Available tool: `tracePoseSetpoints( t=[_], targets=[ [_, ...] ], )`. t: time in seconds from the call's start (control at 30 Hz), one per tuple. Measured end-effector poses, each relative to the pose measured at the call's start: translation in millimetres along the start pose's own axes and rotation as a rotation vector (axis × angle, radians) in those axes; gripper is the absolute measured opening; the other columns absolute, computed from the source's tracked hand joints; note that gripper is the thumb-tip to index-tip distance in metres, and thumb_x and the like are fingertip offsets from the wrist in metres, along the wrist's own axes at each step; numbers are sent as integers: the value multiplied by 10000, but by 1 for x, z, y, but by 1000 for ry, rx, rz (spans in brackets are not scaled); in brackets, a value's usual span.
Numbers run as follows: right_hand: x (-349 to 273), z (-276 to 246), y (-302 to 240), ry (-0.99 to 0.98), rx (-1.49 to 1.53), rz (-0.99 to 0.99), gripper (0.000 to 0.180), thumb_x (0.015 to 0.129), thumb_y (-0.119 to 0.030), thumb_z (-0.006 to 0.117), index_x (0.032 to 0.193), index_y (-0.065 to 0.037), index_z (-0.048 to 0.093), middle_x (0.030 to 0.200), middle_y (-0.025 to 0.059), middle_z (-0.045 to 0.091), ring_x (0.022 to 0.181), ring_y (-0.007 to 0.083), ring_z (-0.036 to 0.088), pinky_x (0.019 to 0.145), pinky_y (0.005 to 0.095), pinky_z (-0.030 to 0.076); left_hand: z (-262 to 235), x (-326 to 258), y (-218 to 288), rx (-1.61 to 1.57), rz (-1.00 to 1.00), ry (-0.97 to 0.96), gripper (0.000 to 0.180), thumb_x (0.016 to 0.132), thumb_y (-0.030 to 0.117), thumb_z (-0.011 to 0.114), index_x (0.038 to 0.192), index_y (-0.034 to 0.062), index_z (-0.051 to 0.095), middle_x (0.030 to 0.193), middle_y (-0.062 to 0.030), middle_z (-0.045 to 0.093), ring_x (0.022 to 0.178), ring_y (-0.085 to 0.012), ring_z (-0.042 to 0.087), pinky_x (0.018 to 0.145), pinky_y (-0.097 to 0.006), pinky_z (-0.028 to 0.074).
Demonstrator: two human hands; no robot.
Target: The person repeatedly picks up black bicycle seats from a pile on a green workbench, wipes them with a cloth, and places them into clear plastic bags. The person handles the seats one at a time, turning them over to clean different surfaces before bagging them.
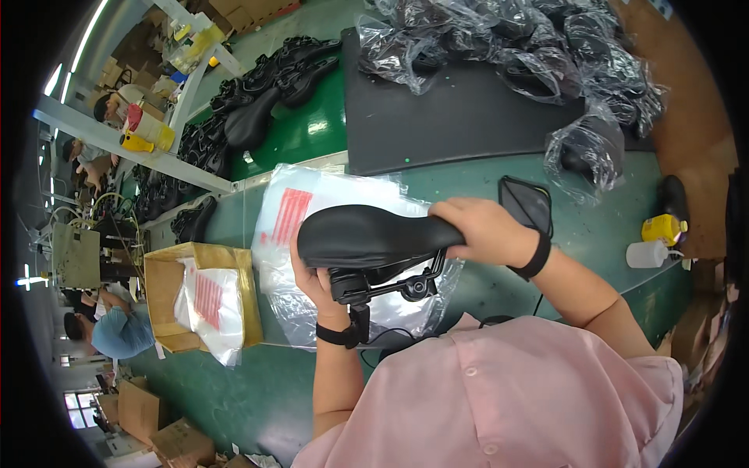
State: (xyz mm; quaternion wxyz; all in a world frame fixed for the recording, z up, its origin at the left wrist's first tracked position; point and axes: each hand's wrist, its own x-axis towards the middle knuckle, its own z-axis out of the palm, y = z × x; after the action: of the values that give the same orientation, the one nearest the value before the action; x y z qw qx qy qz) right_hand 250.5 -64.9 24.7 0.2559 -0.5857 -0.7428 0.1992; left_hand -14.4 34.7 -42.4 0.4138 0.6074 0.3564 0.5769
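A black bicycle saddle (pixel 365 237) is held level over the table, its wide rear to the left and its narrow nose to the right. My left hand (pixel 310 282) grips the wide end from below and the side, with part of the fingers hidden beneath it. My right hand (pixel 488 232) is closed around the nose. Metal rails and a clamp (pixel 416 288) show under the saddle on the side nearest me. Below it lies a stack of clear plastic bags (pixel 285 246) with red print.
An open cardboard box (pixel 168 300) holding more bags stands at left. Bagged saddles (pixel 538 66) crowd a black mat (pixel 460 125) at the far side. Unwrapped saddles (pixel 253 117) pile on a green belt. A dark pouch (pixel 527 204) and white bottle (pixel 646 255) sit at right.
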Motion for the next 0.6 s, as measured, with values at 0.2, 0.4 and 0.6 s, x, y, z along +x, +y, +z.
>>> tracePoseSetpoints(
  t=[0.2,0.4,0.6],
  targets=[
    [-40,20,9,-97,447,234,554,608,-144,807,1094,-20,572,1009,137,647,906,316,629,797,380,495,16,12,52,-93,-189,-319,759,906,568,466,1373,-24,379,1351,-201,461,1209,-286,493,1030,-391,379],
    [-75,63,-3,-66,1484,513,502,716,-142,790,1121,6,534,890,83,620,657,187,623,536,340,549,37,-52,-17,-154,-269,-539,569,922,385,486,1358,34,384,1372,-139,432,1247,-272,424,1077,-409,325],
    [-110,86,46,43,1297,650,476,758,-160,723,1157,-23,501,866,98,611,623,176,625,435,286,520,82,-69,-5,-1416,-778,-234,641,959,538,327,1375,55,398,1339,-122,476,1283,-274,387,1093,-411,291]
  ],
)
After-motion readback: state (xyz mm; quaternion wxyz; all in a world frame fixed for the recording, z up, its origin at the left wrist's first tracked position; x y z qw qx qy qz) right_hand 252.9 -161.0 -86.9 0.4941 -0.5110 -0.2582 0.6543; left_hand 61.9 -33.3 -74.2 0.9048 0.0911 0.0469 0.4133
